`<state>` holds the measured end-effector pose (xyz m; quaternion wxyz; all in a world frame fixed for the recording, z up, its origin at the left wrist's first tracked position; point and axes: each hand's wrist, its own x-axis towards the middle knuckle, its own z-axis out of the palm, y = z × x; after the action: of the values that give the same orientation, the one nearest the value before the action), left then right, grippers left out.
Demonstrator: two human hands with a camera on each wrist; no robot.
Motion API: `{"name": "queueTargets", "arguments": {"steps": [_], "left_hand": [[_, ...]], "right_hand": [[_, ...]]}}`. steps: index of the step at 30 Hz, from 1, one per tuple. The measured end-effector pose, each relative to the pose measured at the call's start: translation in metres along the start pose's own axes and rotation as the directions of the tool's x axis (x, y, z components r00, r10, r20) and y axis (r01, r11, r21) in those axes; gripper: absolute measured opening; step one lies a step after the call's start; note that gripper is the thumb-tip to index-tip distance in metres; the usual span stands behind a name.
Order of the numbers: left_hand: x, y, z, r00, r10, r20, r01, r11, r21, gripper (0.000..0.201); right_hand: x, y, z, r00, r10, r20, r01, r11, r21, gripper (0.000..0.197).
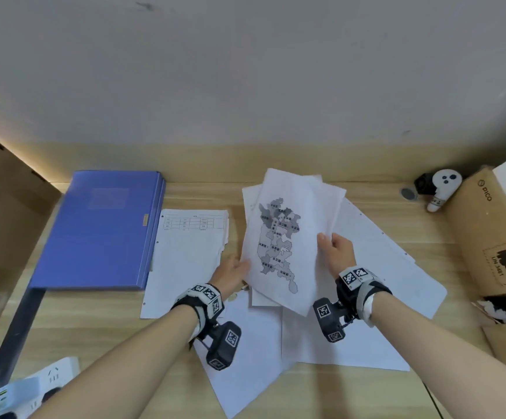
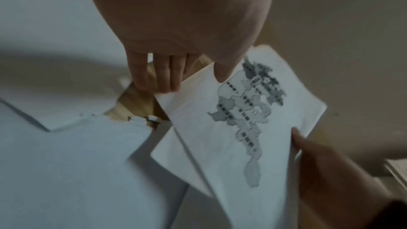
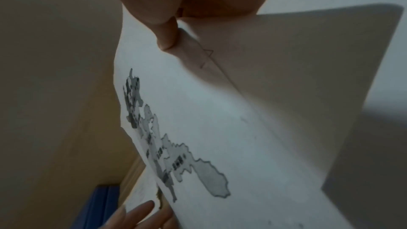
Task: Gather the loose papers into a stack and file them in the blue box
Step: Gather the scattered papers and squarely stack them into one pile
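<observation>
The blue box (image 1: 103,231) lies flat and closed at the left of the wooden desk (image 1: 351,394); a strip of it shows in the right wrist view (image 3: 99,206). Both hands hold a small stack of papers (image 1: 288,237) tilted above the desk, with a grey map sheet (image 2: 249,114) (image 3: 198,128) on top. My right hand (image 1: 333,247) pinches its right edge, thumb (image 3: 167,37) on top. My left hand (image 1: 239,266) holds the left edge, thumb (image 2: 220,74) on the map sheet and fingers (image 2: 154,77) underneath.
More loose sheets lie on the desk: a form with a table (image 1: 191,252) beside the blue box, others under the hands (image 1: 245,358) and at the right (image 1: 382,252). A cardboard box (image 1: 487,231), a white controller (image 1: 442,186) and a power strip (image 1: 34,385) ring the area.
</observation>
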<state>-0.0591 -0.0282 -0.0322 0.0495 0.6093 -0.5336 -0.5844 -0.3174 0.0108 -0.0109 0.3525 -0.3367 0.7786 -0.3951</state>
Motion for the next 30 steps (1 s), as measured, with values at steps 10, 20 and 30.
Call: {"name": "queueTargets", "arguments": {"steps": [10,20,30], "left_hand": [[0.03,0.006,0.015,0.994,-0.069,-0.083,0.057,0.989,-0.137,0.069],[-0.024,-0.052,0.026,0.947,0.319,0.047,-0.299,0.816,0.495,0.041],[-0.065,-0.089,0.051,0.876,0.324,0.358,-0.477,0.471,0.742,0.052]], "right_hand": [[0.027,0.038,0.023,0.985,0.165,-0.042,-0.167,0.984,-0.06,0.034],[0.048,0.035,0.042,0.986,0.164,-0.011,-0.163,0.966,-0.201,0.013],[-0.045,0.091,-0.009,0.952,-0.196,0.235,0.301,0.739,-0.602,0.037]]}}
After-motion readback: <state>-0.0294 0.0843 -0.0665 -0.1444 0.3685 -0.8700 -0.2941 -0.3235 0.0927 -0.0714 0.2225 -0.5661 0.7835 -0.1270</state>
